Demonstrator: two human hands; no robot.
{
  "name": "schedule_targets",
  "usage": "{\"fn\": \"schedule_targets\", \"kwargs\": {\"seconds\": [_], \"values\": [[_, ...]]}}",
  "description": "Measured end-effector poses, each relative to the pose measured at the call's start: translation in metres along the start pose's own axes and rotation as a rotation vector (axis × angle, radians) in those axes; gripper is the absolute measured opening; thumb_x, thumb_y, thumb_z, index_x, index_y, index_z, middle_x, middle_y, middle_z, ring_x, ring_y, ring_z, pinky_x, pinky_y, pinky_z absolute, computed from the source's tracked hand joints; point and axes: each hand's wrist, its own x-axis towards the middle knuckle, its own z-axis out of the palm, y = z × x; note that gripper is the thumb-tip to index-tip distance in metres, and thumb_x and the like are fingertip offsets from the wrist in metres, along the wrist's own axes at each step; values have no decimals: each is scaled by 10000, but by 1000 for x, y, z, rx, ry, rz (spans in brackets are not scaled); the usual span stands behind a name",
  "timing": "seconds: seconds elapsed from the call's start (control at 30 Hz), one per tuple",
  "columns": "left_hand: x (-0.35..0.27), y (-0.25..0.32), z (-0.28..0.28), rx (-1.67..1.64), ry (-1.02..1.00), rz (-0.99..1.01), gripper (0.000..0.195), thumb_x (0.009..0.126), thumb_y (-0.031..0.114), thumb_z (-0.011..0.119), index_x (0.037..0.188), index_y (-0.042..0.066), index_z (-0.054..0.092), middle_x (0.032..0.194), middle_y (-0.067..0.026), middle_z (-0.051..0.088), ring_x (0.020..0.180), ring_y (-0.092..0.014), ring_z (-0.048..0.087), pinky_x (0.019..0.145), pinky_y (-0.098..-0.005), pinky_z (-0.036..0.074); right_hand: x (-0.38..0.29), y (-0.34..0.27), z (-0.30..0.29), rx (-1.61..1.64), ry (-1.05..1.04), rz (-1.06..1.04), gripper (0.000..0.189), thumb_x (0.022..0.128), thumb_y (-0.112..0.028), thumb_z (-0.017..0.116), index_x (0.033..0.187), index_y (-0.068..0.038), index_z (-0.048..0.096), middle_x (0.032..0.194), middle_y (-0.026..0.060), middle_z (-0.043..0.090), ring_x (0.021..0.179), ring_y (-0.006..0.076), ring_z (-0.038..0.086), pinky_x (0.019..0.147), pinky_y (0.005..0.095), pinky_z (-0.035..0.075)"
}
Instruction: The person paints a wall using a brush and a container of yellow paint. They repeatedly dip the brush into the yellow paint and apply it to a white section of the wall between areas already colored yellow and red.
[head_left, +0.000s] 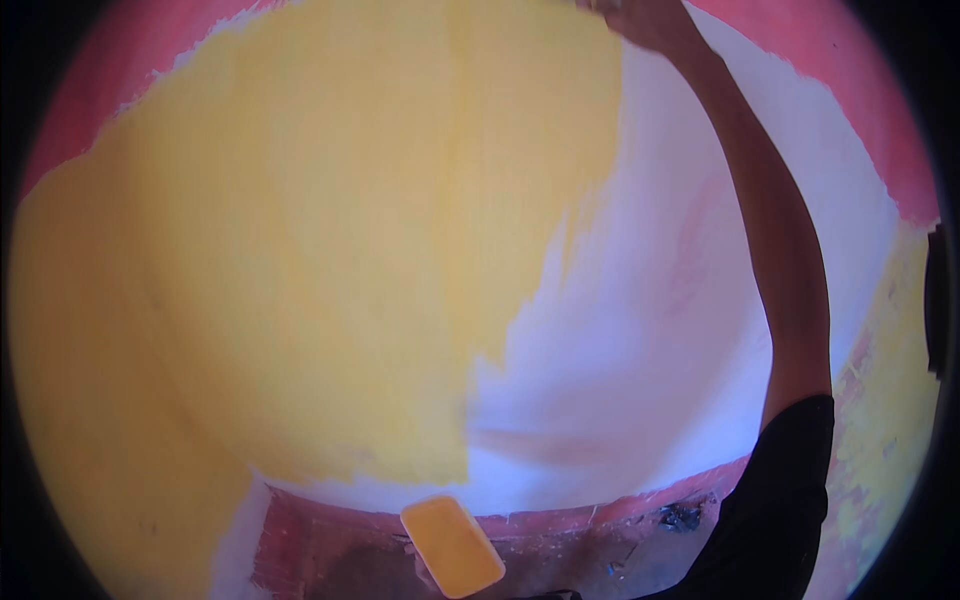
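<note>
A wall lies before me, coated in yellow paint (337, 247) on the left and centre, with a white area (585, 375) to the right. My right arm reaches up along the right side, and my right hand (637, 21) is at the top edge of the view, near the boundary of yellow and white. What its fingers hold is cut off by the frame. Low in the middle, my left hand (421, 568) grips a rectangular plastic container (454, 546) of yellow-orange paint from its left side and below; most of that hand is hidden.
Pink-red bands (817, 37) border the wall at the top, and a red strip (555, 519) runs along its foot. Dark crumpled debris (681, 516) lies on the floor at lower right. A patchy yellow wall (889, 420) and a dark object (936, 300) stand at far right.
</note>
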Motion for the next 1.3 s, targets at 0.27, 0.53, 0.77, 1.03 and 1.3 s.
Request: {"fn": "schedule_targets", "kwargs": {"seconds": [0.27,0.53,0.77,1.03,1.3], "values": [[2,-3,1,11,9,-43,438,887,419,558,1223,139,565,1214,-72,555,1033,-244,553,818,-439,478,16,32,-16,-99,298,-106,192,800,-154,604,976,-139,678,963,71,633,962,240,563,902,400,397],[-1,2,1,58,37,-23,450,882,411,570,1251,157,533,1239,-61,538,1079,-245,530,859,-445,460,-117,-42,33,68,-10,-119,456,761,-120,642,1199,-246,616,945,33,673,794,221,558,713,374,402],[0,3,2,55,38,-47,467,878,404,580,1276,172,504,1262,-52,522,1119,-247,510,895,-450,444,-247,-168,7,492,-258,-224,347,653,-162,666,993,-229,684,853,-15,605,837,201,553,754,364,412],[-4,4,2,91,47,-53,492,874,396,591,1304,190,472,1287,-41,505,1166,-249,487,936,-456,426,-92,-57,6,305,296,-26,361,635,-17,628,932,-195,728,726,30,629,655,233,552,593,325,433],[-10,9,7,120,57,-37,523,869,389,603,1333,208,439,1313,-31,487,1212,-250,464,977,-461,407,-220,-154,36,245,126,-185,347,766,-188,657,1112,-208,676,893,25,622,803,224,575,721,395,442]]}}
